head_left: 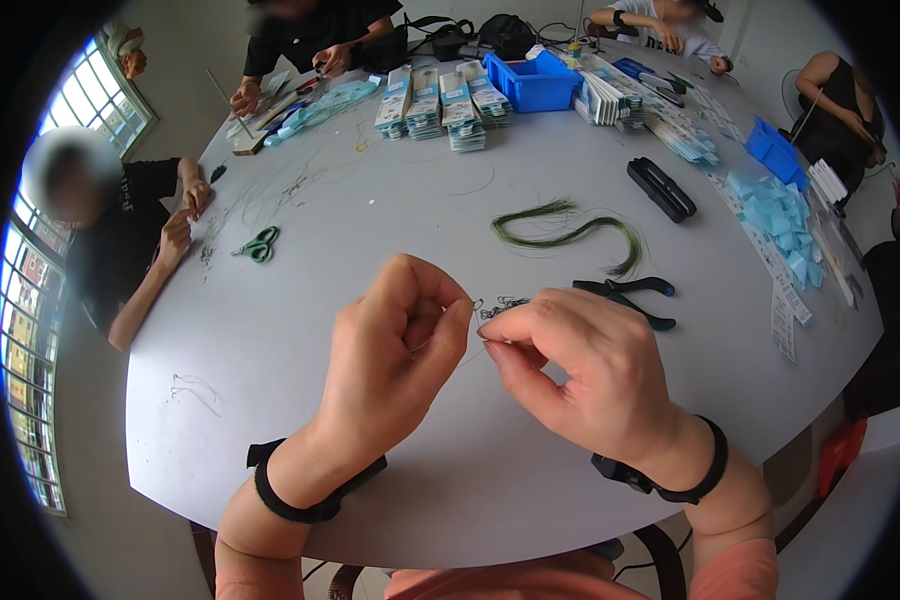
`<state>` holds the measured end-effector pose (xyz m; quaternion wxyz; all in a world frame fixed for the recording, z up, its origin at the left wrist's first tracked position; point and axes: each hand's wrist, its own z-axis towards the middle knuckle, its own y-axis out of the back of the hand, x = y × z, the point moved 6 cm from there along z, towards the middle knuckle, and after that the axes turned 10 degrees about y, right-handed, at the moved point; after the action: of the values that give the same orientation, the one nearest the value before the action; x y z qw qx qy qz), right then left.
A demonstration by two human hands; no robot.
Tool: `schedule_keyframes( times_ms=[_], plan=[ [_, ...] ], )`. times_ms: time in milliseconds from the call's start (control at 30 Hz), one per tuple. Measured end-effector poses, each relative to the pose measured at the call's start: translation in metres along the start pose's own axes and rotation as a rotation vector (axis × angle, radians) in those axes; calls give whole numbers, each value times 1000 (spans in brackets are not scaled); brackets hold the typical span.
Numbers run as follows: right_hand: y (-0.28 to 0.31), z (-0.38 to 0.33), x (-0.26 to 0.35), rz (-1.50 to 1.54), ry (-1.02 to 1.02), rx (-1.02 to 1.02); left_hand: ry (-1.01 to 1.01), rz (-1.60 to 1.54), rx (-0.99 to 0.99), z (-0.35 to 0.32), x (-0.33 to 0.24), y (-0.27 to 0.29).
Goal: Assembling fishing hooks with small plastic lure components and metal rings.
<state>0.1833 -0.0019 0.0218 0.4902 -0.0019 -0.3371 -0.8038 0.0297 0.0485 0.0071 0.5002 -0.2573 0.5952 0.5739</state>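
My left hand (400,325) is closed in a pinch at the middle of the table, thumb against forefinger. A tiny dark metal loop (478,303) shows at its fingertips. Close beside it, my right hand (585,370) pinches a thin wire strand (475,352), whose end runs down to the left. The fingertips of the two hands are slightly apart. Just behind the right fingers lies a small heap of dark metal clips (503,306), partly hidden by that hand. Black-handled pliers (625,298) rest to the right of it. A bundle of green wire strands (570,235) curves across the table beyond.
Green scissors (258,245) and wire pieces (195,392) lie left. A black case (660,190) sits right, with light-blue strips (775,225) beyond. Stacked cards (455,105) and a blue bin (533,80) stand at the back. Other people (120,230) work around the table (420,500).
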Motion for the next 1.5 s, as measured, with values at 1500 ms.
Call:
schedule_keyframes(
  times_ms=[1500],
  plan=[
    [-5, -4, 5, -60, 66, -170, -187, -5, -96, -2, -6, 4]
  ],
)
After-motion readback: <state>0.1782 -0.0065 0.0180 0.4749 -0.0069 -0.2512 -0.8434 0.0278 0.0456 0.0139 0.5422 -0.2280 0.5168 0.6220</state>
